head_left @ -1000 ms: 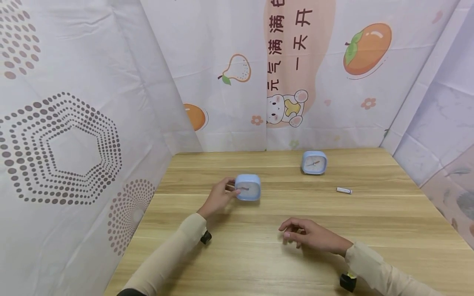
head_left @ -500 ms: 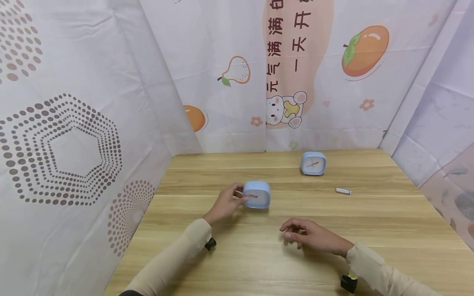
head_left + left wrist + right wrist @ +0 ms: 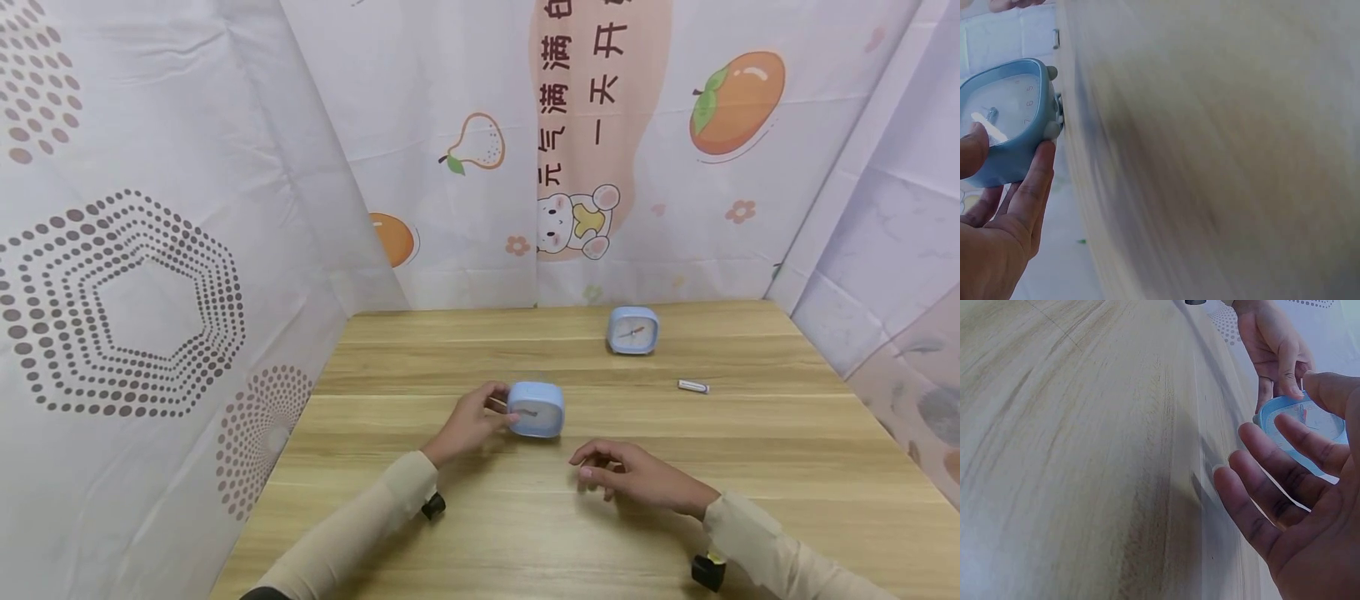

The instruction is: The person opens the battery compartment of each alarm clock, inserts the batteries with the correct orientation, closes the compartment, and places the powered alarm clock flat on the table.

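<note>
My left hand grips a light blue alarm clock by its left side, thumb on the front face and fingers behind. In the left wrist view the clock has a white dial, and its small feet show along one edge. My right hand hovers low over the table, to the right and nearer than the clock, holding nothing. Its fingers are loosely bent and apart from the clock, as the right wrist view of the hand shows.
A second light blue clock stands at the back right of the wooden table. In front of it lies a small white battery-like cylinder. Patterned white curtains enclose the table at the back and sides.
My left hand has carried the clock rightward and nearer, toward my right hand. The right hand has stayed almost where it was.
</note>
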### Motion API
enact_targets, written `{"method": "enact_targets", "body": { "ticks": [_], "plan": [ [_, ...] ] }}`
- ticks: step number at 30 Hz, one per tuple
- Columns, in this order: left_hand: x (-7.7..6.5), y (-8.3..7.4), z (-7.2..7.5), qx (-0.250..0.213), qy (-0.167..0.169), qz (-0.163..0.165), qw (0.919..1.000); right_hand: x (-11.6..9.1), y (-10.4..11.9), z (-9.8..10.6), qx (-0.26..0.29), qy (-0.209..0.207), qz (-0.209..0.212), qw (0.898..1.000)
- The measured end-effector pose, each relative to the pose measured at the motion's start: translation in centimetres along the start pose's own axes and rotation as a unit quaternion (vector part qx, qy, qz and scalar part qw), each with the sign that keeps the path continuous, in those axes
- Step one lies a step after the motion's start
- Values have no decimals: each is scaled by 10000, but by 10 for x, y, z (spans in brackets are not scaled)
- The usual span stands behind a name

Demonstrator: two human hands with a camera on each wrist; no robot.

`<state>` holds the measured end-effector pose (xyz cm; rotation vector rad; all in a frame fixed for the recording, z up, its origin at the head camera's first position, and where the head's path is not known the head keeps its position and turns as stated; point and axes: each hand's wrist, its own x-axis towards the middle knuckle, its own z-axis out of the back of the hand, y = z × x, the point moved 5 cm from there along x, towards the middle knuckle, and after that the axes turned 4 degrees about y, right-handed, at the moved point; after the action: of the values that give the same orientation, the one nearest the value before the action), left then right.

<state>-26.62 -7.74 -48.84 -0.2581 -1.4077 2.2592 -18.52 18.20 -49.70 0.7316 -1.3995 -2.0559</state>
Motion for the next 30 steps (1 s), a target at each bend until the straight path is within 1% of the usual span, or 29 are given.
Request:
{"method": "enact_targets", "body": {
  "ticks": [6, 12, 16, 24, 30],
  "plan": [
    [-2, -3, -11, 74, 105, 31, 9999, -1, -2, 1, -189, -96, -22, 9998],
    [-2, -3, -20, -53, 266, 56, 9996, -3, 2, 2, -234, -210, 113, 9994],
    [-2, -4, -22, -48, 332, 125, 9994, -3, 1, 4, -262, -251, 107, 9993],
    [-4, -5, -26, 145, 376, 172, 9990, -1, -6, 8, -381, -323, 50, 9987],
    [-5, -3, -27, 11, 384, 271, 9989, 1, -9, 11, -378, -445, -84, 9983]
  ]
}}
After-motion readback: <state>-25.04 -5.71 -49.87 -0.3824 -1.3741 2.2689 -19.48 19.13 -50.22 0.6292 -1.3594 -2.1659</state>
